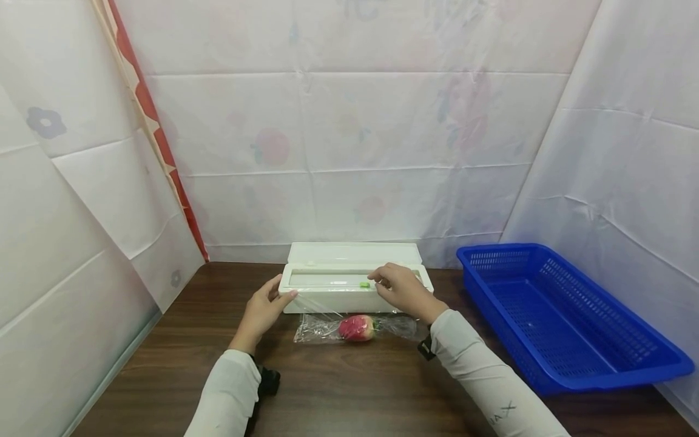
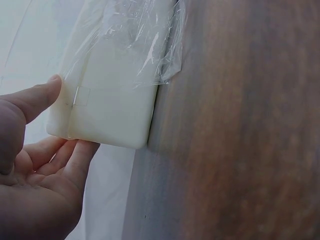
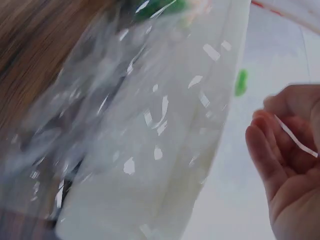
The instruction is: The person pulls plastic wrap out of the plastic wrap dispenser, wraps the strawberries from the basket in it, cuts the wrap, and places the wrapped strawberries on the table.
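Note:
A white cling film dispenser stands on the table with its lid raised at the back. My left hand grips its left end, the thumb at the upper edge and the fingers round the end. A small green slider sits on the dispenser's upper edge. Close to it hovers my right hand, fingers bent, nothing visible in them; the right wrist view shows a gap to the slider. Clear film hangs over the dispenser's front and covers a red and pale fruit-like item with a green end.
A blue perforated plastic basket stands on the right of the brown wooden table. Pale printed sheets hang behind and at both sides. A red-edged strip runs down the left corner.

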The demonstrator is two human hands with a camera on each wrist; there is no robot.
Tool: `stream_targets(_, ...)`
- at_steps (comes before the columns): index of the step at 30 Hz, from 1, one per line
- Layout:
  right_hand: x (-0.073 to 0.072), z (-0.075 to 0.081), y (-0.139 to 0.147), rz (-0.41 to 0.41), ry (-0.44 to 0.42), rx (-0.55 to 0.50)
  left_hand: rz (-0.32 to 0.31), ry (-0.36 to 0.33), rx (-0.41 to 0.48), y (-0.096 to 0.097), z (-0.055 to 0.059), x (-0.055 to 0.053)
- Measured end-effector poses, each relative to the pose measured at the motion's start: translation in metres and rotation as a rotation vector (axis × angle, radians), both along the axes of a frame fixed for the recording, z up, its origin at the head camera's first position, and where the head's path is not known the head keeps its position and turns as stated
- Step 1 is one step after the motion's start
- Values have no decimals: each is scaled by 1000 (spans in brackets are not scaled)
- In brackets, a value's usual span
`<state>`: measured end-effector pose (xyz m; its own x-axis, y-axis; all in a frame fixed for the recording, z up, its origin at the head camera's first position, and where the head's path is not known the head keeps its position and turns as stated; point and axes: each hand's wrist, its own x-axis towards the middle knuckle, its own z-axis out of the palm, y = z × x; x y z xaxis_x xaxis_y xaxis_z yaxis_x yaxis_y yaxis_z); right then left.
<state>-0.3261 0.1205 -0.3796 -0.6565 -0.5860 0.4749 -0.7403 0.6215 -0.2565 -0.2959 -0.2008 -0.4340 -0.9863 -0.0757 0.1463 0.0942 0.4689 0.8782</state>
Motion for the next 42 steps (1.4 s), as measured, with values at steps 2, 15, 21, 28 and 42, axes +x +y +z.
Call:
stream_targets(2, 3, 2, -6, -25, -13, -29, -1, -5, -3, 0, 0, 1)
stream_targets(15, -1, -6, -27, -186, -88, -9, 10, -4, -6, 1, 4, 0)
stream_targets(21, -1, -9, -27, -203, -63, 12, 5, 3, -7, 1, 4, 0)
stream_targets(28, -1, -11, -28, -188, -39, -5, 11, 3, -6, 0, 2, 0)
stream_targets(42, -6, -21, -25, -134, 81, -19, 14, 5, -18, 1, 0, -1)
